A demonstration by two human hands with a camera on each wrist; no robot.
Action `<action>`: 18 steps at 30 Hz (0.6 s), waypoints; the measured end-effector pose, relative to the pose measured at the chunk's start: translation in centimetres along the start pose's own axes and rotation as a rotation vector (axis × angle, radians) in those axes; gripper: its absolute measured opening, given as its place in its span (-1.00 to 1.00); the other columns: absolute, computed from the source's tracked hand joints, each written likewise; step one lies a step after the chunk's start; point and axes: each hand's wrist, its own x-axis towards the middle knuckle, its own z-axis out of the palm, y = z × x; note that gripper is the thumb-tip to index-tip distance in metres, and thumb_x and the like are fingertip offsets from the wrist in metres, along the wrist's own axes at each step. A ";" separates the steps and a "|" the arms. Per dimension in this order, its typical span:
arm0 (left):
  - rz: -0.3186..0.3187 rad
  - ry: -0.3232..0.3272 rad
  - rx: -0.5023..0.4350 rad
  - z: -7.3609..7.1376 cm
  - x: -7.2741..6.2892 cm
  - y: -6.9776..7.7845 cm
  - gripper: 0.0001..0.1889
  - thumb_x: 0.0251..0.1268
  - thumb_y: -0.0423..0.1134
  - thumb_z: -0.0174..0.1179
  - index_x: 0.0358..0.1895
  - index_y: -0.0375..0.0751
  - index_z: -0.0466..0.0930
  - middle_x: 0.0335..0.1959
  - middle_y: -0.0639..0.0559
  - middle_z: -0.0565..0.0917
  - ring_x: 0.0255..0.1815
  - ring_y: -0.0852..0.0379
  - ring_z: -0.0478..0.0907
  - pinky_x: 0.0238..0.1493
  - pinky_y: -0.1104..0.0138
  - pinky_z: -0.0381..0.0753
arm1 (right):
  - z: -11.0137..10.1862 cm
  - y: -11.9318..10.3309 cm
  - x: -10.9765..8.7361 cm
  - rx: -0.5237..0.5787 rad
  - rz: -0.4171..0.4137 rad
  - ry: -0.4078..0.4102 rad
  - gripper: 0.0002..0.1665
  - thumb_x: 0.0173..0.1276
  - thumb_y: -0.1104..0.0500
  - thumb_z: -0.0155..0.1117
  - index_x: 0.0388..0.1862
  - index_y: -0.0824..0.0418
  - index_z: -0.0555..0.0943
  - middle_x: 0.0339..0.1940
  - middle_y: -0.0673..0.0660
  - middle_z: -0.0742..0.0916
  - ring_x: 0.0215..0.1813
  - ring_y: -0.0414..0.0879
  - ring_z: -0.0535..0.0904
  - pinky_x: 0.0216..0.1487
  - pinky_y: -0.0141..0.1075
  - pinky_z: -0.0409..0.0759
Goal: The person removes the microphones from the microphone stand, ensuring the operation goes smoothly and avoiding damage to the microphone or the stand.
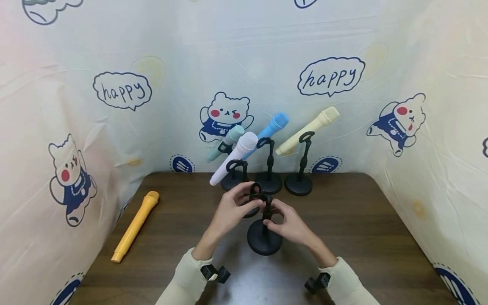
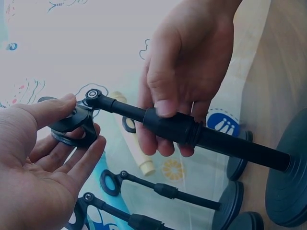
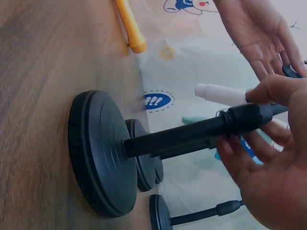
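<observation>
A black desktop microphone stand (image 1: 264, 243) stands upright near the middle of the table, its round base down. My left hand (image 1: 233, 207) is at its top and pinches the ring-shaped clip (image 2: 76, 125) between thumb and fingers. Lower down, my right hand (image 1: 288, 223) grips the thick collar (image 2: 168, 125) of the pole, with its thumb on the near side. In the right wrist view the pole (image 3: 177, 136) rises from the disc base (image 3: 103, 158). The clip holds no microphone.
Several more black stands are just behind, among them one at the right (image 1: 299, 185). They hold lavender (image 1: 234, 157), teal (image 1: 230, 140), blue (image 1: 272, 126) and pale yellow (image 1: 308, 130) microphones. An orange microphone (image 1: 135, 226) lies on the table's left. A printed cloth (image 1: 171, 114) hangs behind.
</observation>
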 end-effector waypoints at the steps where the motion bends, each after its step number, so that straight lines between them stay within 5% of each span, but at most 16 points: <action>1: 0.003 0.000 0.000 0.0 0.0 0.0 -0.55 0.41 -0.36 0.41 0.33 -0.16 0.61 0.19 -0.18 0.72 0.23 -0.09 0.73 0.31 0.25 0.70 | 0.0 -0.1 0.0 -0.009 0.008 0.012 -0.54 0.39 0.30 0.51 0.22 0.19 0.62 0.10 0.13 0.75 0.13 -0.06 0.70 0.23 -0.06 0.73; 6: 0.009 0.004 -0.005 0.1 0.0 -0.1 -0.54 0.41 -0.37 0.41 0.33 -0.17 0.60 0.18 -0.20 0.72 0.23 -0.10 0.73 0.31 0.23 0.71 | 0.3 0.0 0.0 -0.064 0.064 0.080 -0.40 0.26 0.10 0.68 0.22 0.10 0.60 0.03 0.08 0.74 0.04 -0.07 0.70 0.18 0.06 0.75; 11: -0.002 0.009 -0.015 0.1 -0.1 0.0 -0.52 0.40 -0.37 0.42 0.35 -0.19 0.59 0.20 -0.22 0.71 0.23 -0.12 0.73 0.30 0.21 0.72 | 0.2 0.1 0.0 -0.099 0.106 0.125 -0.49 0.22 0.11 0.70 0.03 0.11 0.60 -0.08 0.04 0.71 -0.04 -0.11 0.70 0.12 0.06 0.77; 18: 0.001 0.012 -0.006 0.2 0.0 0.1 -0.53 0.41 -0.36 0.42 0.34 -0.18 0.60 0.19 -0.21 0.72 0.23 -0.11 0.73 0.30 0.27 0.70 | -0.3 0.5 0.0 -0.064 -0.029 0.056 -0.65 0.35 0.38 0.46 0.06 0.11 0.70 -0.02 0.02 0.75 0.01 -0.17 0.71 0.14 -0.18 0.77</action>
